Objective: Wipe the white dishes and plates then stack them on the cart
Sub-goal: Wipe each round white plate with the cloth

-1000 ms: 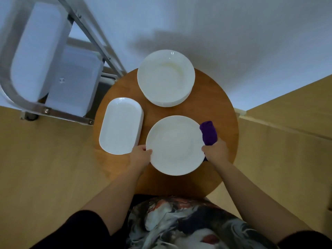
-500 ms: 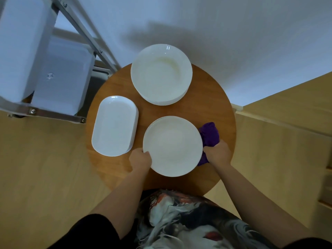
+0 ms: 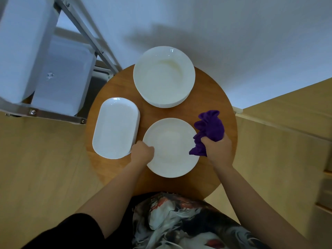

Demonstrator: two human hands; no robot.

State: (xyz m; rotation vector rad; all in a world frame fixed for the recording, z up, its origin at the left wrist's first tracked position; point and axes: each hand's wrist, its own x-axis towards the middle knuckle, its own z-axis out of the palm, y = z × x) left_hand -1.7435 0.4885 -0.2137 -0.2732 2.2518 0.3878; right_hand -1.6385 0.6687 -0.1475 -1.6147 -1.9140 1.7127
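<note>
Plate (image 3: 172, 148), round and white, sits on the near part of the round wooden table (image 3: 212, 97). Left hand (image 3: 142, 153) grips its left rim, fingers curled over the edge, thumb not clearly visible. Right hand (image 3: 218, 150) is closed around a bunched purple cloth (image 3: 209, 131); the cloth's lower tail overlaps the plate's right rim, the rest bulges up above the fist. Left of the plate, just beside it, lies a white oval dish (image 3: 115, 127); the left hand's knuckles are at its near-right corner, contact unclear. Farther back on the table is a stack of round white plates (image 3: 163, 76), apart from the near plate. Metal-framed cart (image 3: 45, 112) with pale trays stands off the table's left side.
</note>
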